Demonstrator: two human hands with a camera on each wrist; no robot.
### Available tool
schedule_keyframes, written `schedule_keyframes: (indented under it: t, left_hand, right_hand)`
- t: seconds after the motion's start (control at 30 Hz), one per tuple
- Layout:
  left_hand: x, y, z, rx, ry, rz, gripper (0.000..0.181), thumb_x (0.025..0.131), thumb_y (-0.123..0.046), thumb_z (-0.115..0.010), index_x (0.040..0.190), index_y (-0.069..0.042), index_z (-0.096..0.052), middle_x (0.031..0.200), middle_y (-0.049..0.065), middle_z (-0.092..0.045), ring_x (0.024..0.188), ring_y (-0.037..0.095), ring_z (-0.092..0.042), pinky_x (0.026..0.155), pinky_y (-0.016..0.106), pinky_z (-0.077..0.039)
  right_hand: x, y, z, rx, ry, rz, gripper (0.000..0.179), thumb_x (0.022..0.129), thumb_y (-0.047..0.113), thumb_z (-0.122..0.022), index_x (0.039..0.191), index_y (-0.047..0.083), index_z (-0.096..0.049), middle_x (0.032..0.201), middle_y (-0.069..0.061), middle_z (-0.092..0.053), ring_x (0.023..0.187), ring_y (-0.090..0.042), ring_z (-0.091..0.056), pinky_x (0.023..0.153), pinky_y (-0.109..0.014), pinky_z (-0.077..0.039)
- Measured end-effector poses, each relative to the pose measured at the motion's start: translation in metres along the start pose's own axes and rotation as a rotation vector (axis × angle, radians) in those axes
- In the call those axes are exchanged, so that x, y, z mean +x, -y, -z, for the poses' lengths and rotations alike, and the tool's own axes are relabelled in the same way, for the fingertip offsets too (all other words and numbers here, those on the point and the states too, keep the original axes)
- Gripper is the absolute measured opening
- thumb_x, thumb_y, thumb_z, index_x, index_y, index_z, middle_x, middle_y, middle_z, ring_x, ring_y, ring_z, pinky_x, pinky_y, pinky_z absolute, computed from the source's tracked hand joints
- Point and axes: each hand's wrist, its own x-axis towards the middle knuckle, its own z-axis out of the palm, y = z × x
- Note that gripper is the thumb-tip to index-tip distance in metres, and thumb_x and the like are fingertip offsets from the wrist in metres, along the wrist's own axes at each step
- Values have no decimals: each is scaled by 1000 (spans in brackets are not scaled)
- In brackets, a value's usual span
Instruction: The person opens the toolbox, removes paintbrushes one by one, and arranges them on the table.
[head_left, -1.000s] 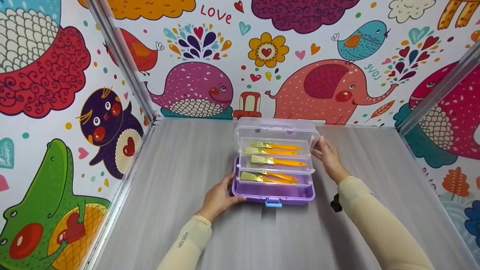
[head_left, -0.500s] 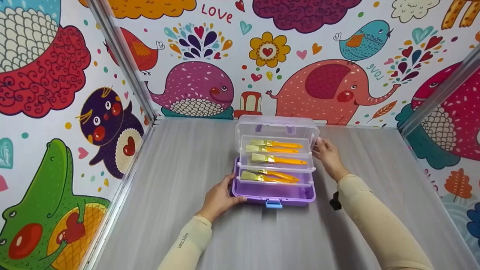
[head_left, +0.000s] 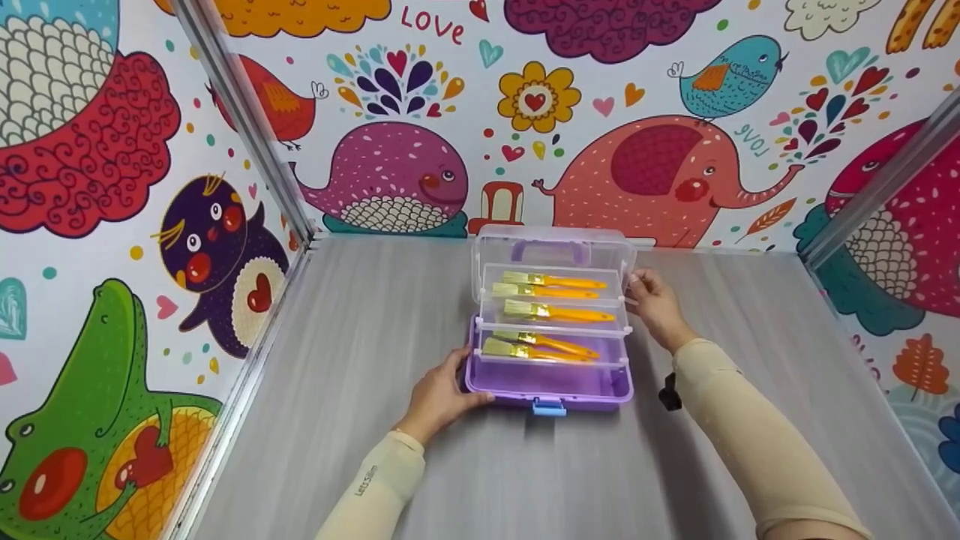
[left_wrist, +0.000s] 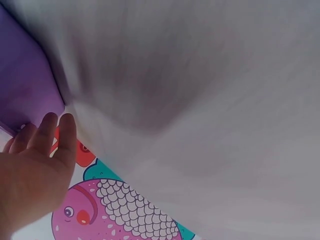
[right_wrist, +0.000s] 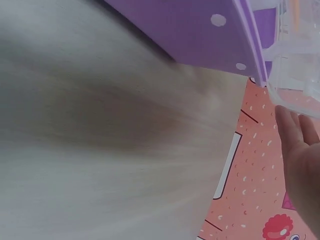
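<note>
A purple storage box (head_left: 589, 400) stands on the tabletop with its clear lid (head_left: 555, 235) raised. Two clear tiers of tray (head_left: 540, 331) are lifted out above the base, carrying several flat paintbrushes (head_left: 570, 313) with orange handles. My left hand (head_left: 439, 394) holds the front left corner, thumb on the front wall and fingers along the side (left_wrist: 25, 70). At the right edge of the lid, my right hand (head_left: 661, 307) pinches it; the right wrist view shows fingertips right at the lid's rim (right_wrist: 295, 105). A blue latch (head_left: 550, 409) hangs down in front.
Grey wood-grain table (head_left: 352, 322) surrounds the box. Behind it rises a wall panel (head_left: 487, 150) printed with cartoon animals, close to the raised lid. Metal posts (head_left: 255, 112) join it to similar side panels.
The lid has tipped farther back with my right hand at its edge, and its purple handle now shows through. The trays have shifted slightly up and back. My left hand has stayed put.
</note>
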Motion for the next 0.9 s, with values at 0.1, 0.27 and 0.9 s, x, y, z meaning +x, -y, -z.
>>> schedule_keyframes:
  t: [0.1, 0.27, 0.9]
  left_hand:
    - [0, 2, -1, -4, -4, -5, 94, 69, -46, -89, 146, -16, -47, 134, 19, -60, 120, 38, -58, 100, 52, -44]
    - [0, 3, -1, -16, -7, -20, 92, 69, -47, -89, 145, -16, -48, 132, 20, -61, 118, 38, -59, 98, 53, -45]
    - [-1, 0, -2, -44, 5, 10, 93, 71, -46, -88, 148, -18, -45, 135, 21, -58, 122, 39, -56, 102, 53, -42]
  right_hand:
    - [3, 0, -1, -9, 5, -10, 28, 108, 26, -41, 121, 1, -43, 137, -22, -51, 126, -37, -51, 104, -52, -43]
    - [6, -1, 0, -12, 18, 11, 23, 108, 17, -41, 122, -1, -44, 129, -21, -54, 115, -28, -58, 100, -47, -48]
    - [20, -3, -5, 15, 29, -26, 30, 102, -2, -41, 132, -4, -43, 140, -27, -46, 106, -24, -57, 82, -28, -55]
